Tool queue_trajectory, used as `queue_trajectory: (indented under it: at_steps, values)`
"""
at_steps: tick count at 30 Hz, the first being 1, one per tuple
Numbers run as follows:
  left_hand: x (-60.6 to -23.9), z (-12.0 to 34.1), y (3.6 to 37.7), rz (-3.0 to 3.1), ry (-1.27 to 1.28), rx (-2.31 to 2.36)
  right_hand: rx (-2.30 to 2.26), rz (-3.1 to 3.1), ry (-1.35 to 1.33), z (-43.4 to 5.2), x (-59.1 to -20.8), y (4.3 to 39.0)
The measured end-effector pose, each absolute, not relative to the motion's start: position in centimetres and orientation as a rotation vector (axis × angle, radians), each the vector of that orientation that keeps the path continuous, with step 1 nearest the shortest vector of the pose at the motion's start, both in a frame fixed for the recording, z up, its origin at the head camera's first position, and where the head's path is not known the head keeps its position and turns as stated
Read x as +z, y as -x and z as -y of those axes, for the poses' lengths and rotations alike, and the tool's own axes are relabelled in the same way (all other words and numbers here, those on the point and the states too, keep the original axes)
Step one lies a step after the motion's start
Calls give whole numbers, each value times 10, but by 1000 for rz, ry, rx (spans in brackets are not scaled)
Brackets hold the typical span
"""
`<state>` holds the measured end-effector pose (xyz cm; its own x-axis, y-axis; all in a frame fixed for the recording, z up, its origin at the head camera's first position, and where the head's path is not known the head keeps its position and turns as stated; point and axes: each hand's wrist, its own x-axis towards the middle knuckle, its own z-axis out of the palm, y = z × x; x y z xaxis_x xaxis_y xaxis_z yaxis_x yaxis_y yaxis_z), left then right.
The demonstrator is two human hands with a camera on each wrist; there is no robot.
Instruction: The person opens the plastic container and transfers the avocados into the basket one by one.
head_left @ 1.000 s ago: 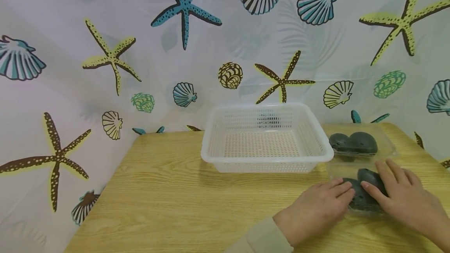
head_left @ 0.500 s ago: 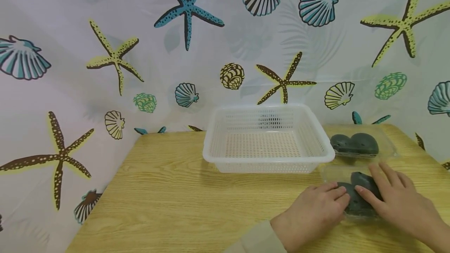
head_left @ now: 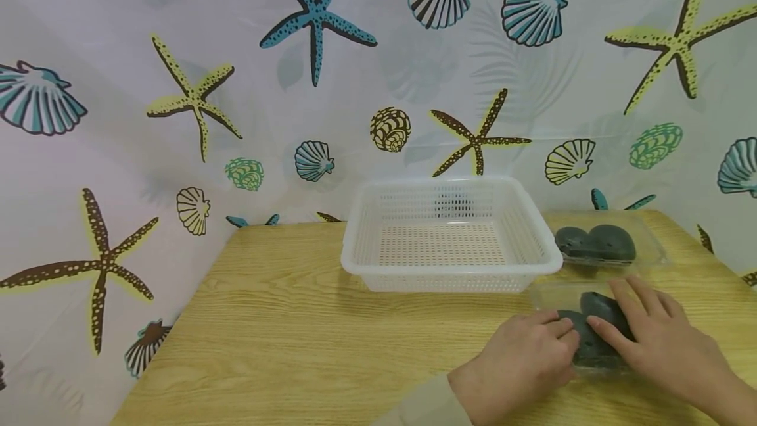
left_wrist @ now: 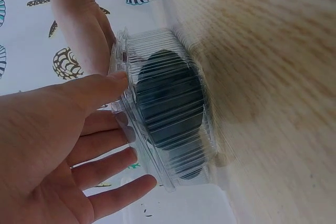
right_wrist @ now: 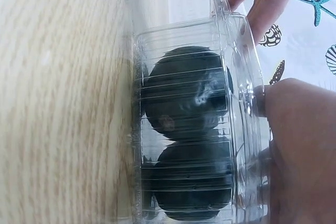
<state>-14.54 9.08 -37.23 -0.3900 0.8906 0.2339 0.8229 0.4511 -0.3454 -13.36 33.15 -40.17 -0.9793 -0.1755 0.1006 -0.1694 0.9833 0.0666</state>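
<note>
A lidded clear plastic clamshell box [head_left: 544, 292] lies near the table's front right, with dark, greenish-black rounded things [right_wrist: 186, 93] inside. At its near left corner my left hand [head_left: 523, 360] pinches the rim; the left wrist view shows the thumb on the edge and the other fingers spread along the lid [left_wrist: 157, 166]. My right hand [head_left: 668, 340] rests across the top from the right, fingers extended over the lid. Both hands hide much of the box's near side in the head view. Ribbed side walls show through in both wrist views.
Behind the hands stands a white perforated plastic basket [head_left: 449, 269], nothing in it. Right of that, a second clear box [head_left: 653, 245] with similar dark things sits by the back edge. Wood-grain table [head_left: 284, 321] spreads to the left; a shell-and-starfish cloth [head_left: 355, 117] hangs behind.
The clear box under both hands has slid left and slightly nearer on the table, the hands moving along with it. The basket and the rear box stay in place.
</note>
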Motion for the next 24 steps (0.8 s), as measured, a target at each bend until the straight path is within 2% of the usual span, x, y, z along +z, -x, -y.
queue_trajectory:
  at_steps: [5,24]
  values:
    - [-372,-88,145,2321,1445,222,171,3092,-47,-325,-395,138]
    - [-368,-65,142,2354,1459,94,166,3102,-38,-306,-388,137]
